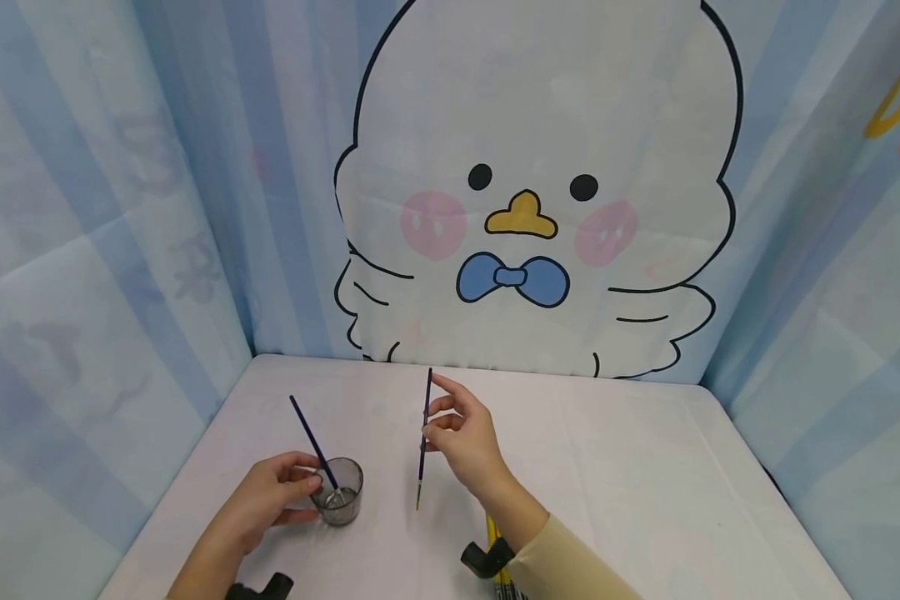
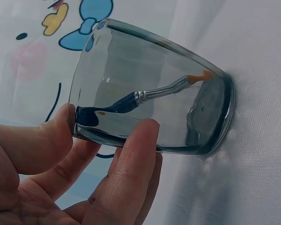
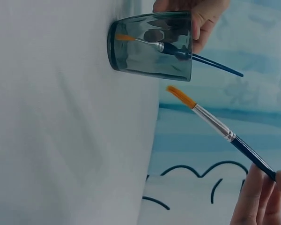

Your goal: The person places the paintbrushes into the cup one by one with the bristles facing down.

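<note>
My left hand (image 1: 262, 500) holds a grey-tinted clear glass (image 1: 352, 483) upright on the white table, thumb and fingers at its side. A paintbrush (image 1: 309, 434) with a dark blue handle leans inside the glass; in the left wrist view its orange bristles (image 2: 201, 77) are down near the base. To the right of the glass, my right hand (image 1: 468, 437) pinches a second dark blue paintbrush (image 1: 423, 446) by its handle. That brush hangs nearly vertical, bristles down. Its orange tip (image 3: 181, 96) and silver ferrule show plainly in the right wrist view, apart from the glass.
Several yellow and dark sticks (image 1: 492, 533) lie at the front of the white table (image 1: 607, 483), partly hidden by my right forearm. A curtain (image 1: 300, 167) with a cartoon chick stands at the back, and striped cloth walls rise on both sides.
</note>
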A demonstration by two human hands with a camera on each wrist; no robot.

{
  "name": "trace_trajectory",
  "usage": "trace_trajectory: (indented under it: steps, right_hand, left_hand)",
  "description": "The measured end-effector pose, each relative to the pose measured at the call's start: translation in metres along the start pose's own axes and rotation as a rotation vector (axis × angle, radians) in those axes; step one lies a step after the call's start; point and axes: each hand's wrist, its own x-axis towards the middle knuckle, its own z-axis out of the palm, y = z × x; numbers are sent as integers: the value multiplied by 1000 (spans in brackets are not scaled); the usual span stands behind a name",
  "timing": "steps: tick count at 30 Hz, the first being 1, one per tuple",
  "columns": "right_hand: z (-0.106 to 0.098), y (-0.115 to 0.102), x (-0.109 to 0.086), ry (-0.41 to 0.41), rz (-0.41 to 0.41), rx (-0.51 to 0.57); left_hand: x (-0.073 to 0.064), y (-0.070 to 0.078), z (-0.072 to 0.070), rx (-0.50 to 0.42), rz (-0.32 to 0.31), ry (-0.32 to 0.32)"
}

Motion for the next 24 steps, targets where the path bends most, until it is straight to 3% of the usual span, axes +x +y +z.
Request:
trace_trajectory:
  steps: [13, 24]
  right_hand:
    - [36, -10, 10, 3, -115, 73]
    - [66, -11, 13, 37, -115, 100]
  left_hand:
    - [3, -4, 0, -4, 3, 0]
    - [3, -2, 2, 8, -12, 26]
